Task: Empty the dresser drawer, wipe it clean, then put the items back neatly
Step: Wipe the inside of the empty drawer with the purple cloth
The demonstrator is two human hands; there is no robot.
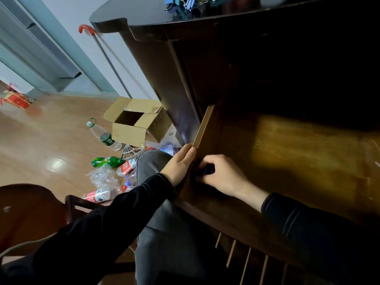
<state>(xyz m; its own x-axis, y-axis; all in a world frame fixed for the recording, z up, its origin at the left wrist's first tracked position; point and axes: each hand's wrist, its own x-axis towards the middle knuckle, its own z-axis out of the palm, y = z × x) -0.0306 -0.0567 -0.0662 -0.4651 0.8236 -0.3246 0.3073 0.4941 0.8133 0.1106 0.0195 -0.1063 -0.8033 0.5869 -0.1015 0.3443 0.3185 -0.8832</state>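
Two hands: both at the near-left corner of the drawer [287, 153], black sleeves on both arms
Left hand [178, 163]: outside the drawer, fingers over the top edge of its left wall, thumb alongside, gripping that wall
Right hand [224, 173]: inside the drawer, just beside the left wall, fingers curled round a dark thing [203, 171] and holding it low at the corner
Dark thing: mostly hidden by the fingers, too dim to tell what it is
Drawer: open, sticking out under the surface [154, 15] toward the person; bare wood bottom shows, back part in shadow
Surface: dark glossy dresser top, above and behind the drawer
Clips [185, 4]: blue binder clips on the surface, well above the drawer
Knee [156, 161]: grey trousers, just left of the drawer, touching the left wrist
Box [133, 128]: open cardboard, on the floor left of the drawer, against the dresser side
Bottles [103, 136]: several plastic ones lying on the floor left of the drawer, near the box
Chair [30, 208]: dark wood, well left of the drawer
Stick [86, 28]: red hooked handle, leaning on the wall left of the drawer, behind the box
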